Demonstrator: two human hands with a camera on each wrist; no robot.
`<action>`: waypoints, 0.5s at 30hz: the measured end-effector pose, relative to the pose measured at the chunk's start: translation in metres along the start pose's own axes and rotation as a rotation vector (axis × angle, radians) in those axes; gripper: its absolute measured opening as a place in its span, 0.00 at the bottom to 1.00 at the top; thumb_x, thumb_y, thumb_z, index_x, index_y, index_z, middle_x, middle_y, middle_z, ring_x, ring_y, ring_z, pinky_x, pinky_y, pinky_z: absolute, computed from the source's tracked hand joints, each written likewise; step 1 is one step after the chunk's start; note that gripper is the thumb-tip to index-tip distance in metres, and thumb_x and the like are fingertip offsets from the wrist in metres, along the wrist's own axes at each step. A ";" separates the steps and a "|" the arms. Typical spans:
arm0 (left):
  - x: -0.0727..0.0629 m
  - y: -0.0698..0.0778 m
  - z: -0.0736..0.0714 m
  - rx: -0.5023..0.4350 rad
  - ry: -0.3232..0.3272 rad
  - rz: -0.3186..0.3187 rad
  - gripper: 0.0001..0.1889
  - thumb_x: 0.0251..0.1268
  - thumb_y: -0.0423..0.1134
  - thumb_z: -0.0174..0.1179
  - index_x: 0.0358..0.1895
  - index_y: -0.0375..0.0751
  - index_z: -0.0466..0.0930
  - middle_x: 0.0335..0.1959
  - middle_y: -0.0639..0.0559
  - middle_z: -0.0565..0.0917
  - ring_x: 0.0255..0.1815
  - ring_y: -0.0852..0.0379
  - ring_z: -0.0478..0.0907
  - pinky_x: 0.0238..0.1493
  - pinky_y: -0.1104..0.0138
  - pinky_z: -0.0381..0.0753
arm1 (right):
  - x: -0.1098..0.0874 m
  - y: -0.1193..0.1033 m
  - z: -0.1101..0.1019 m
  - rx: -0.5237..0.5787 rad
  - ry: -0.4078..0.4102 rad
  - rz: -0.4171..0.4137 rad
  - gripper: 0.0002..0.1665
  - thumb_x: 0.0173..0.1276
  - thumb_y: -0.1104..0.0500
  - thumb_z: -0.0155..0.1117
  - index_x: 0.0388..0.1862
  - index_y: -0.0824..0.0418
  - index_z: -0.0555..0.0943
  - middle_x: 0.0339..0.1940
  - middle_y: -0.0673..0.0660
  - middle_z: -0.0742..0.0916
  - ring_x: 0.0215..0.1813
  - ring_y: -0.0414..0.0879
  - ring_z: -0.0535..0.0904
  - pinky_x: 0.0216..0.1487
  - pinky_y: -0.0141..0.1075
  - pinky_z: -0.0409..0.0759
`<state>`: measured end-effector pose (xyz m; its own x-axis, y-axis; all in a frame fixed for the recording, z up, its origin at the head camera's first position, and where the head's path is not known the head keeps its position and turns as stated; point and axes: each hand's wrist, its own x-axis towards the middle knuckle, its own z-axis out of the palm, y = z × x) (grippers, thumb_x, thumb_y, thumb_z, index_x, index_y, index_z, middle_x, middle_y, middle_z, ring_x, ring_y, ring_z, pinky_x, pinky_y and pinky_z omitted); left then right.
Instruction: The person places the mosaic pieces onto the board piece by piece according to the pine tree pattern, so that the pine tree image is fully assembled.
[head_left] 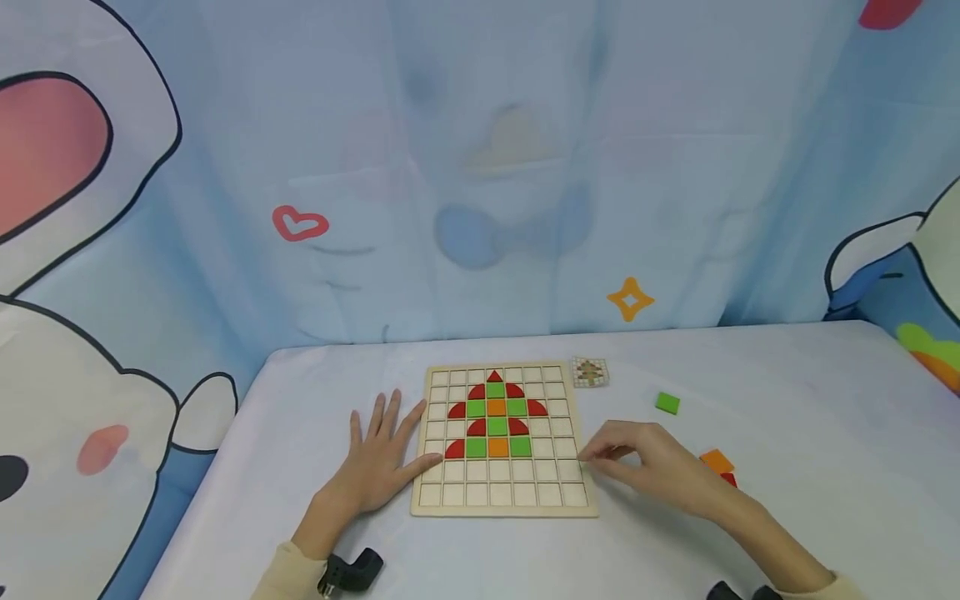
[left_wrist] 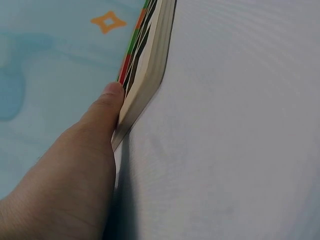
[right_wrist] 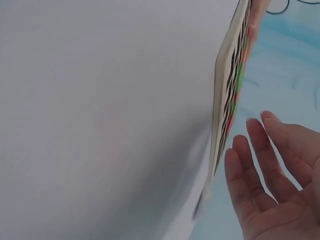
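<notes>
A square wooden grid board (head_left: 501, 497) lies on the white table, with red, green and orange tiles (head_left: 497, 427) set in it in a tree shape. My left hand (head_left: 372, 467) rests spread at the board's left side, its thumb over the edge near the lowest red tile. The left wrist view shows the thumb (left_wrist: 102, 112) against the board's rim (left_wrist: 142, 95). My right hand (head_left: 648, 461) hovers by the board's right edge, fingers bent and fingertips close together. In the right wrist view those fingers (right_wrist: 265, 170) curve loosely and no tile shows between them.
A small picture card (head_left: 590, 372) with a tree pattern lies by the board's top right corner. A loose green tile (head_left: 667, 403) sits farther right. Orange tiles (head_left: 717, 461) and a red tile (head_left: 729, 479) lie beyond my right wrist. A blue printed curtain (head_left: 480, 300) hangs behind.
</notes>
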<state>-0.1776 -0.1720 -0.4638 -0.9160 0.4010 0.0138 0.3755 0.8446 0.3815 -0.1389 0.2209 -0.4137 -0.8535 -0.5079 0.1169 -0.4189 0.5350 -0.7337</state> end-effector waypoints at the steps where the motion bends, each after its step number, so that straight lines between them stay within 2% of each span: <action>1: 0.000 0.000 0.000 -0.002 -0.002 -0.003 0.44 0.75 0.66 0.55 0.85 0.46 0.55 0.85 0.32 0.46 0.85 0.29 0.37 0.74 0.26 0.32 | -0.007 0.003 -0.005 -0.031 0.008 0.009 0.08 0.70 0.65 0.73 0.44 0.54 0.90 0.41 0.43 0.88 0.42 0.34 0.82 0.47 0.32 0.85; 3: -0.001 0.001 -0.001 0.001 -0.013 -0.012 0.44 0.75 0.65 0.55 0.85 0.47 0.55 0.85 0.32 0.46 0.85 0.29 0.37 0.74 0.26 0.32 | -0.020 0.012 -0.014 -0.100 0.011 0.042 0.08 0.68 0.64 0.74 0.42 0.52 0.90 0.39 0.41 0.88 0.41 0.32 0.80 0.45 0.32 0.84; 7: 0.000 0.001 -0.001 0.002 -0.019 -0.011 0.44 0.75 0.65 0.55 0.85 0.47 0.54 0.86 0.32 0.45 0.85 0.29 0.36 0.74 0.26 0.31 | -0.047 0.032 -0.035 -0.224 -0.019 0.158 0.10 0.64 0.62 0.78 0.41 0.50 0.90 0.40 0.39 0.87 0.38 0.31 0.77 0.41 0.31 0.82; 10: 0.001 0.001 -0.001 0.000 -0.018 -0.004 0.44 0.75 0.65 0.55 0.85 0.47 0.54 0.86 0.32 0.44 0.85 0.29 0.36 0.74 0.26 0.31 | -0.066 0.048 -0.045 -0.310 -0.009 0.154 0.13 0.58 0.64 0.81 0.39 0.50 0.89 0.39 0.39 0.85 0.36 0.31 0.74 0.38 0.29 0.81; 13: 0.001 0.001 -0.001 0.015 -0.027 -0.010 0.45 0.75 0.65 0.55 0.86 0.47 0.53 0.86 0.32 0.44 0.85 0.30 0.35 0.74 0.27 0.30 | -0.084 0.060 -0.049 -0.373 0.052 0.119 0.18 0.51 0.67 0.84 0.37 0.49 0.89 0.37 0.40 0.83 0.35 0.30 0.72 0.36 0.28 0.80; 15: 0.002 0.000 -0.001 0.026 -0.034 -0.016 0.45 0.75 0.65 0.54 0.86 0.48 0.53 0.86 0.33 0.43 0.85 0.31 0.34 0.75 0.27 0.30 | -0.093 0.065 -0.050 -0.382 0.099 0.140 0.20 0.48 0.68 0.86 0.36 0.48 0.89 0.38 0.41 0.83 0.34 0.30 0.71 0.34 0.28 0.80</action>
<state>-0.1793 -0.1713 -0.4632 -0.9169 0.3984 -0.0234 0.3645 0.8598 0.3576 -0.1020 0.3365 -0.4387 -0.9282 -0.3553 0.1108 -0.3658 0.8157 -0.4481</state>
